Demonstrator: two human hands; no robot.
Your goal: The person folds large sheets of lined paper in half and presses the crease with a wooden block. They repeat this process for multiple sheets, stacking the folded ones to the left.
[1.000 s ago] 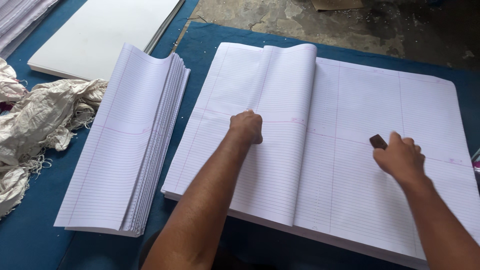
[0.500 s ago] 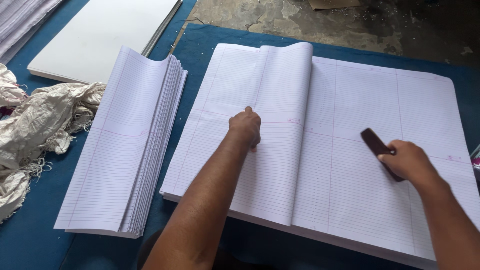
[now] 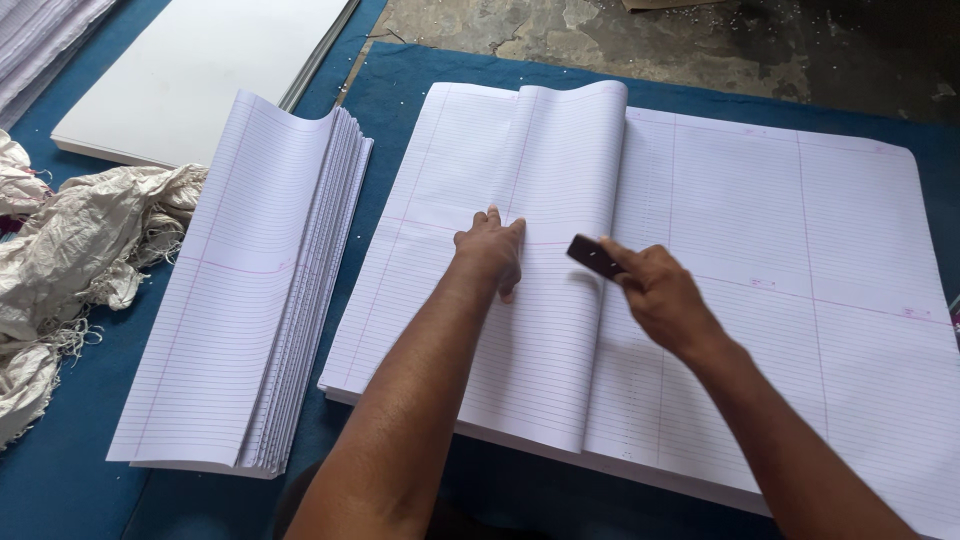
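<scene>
The left hand is pressing flat, fingers loosely spread, on the folded white ruled paper sheet – the right hand is gripping a small dark flat block at the fold's edge.

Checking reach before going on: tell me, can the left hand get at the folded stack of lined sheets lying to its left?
Probably yes. The left hand presses the folded-over sheet, and only bare lined paper and blue cloth lie between it and the folded stack.
</scene>
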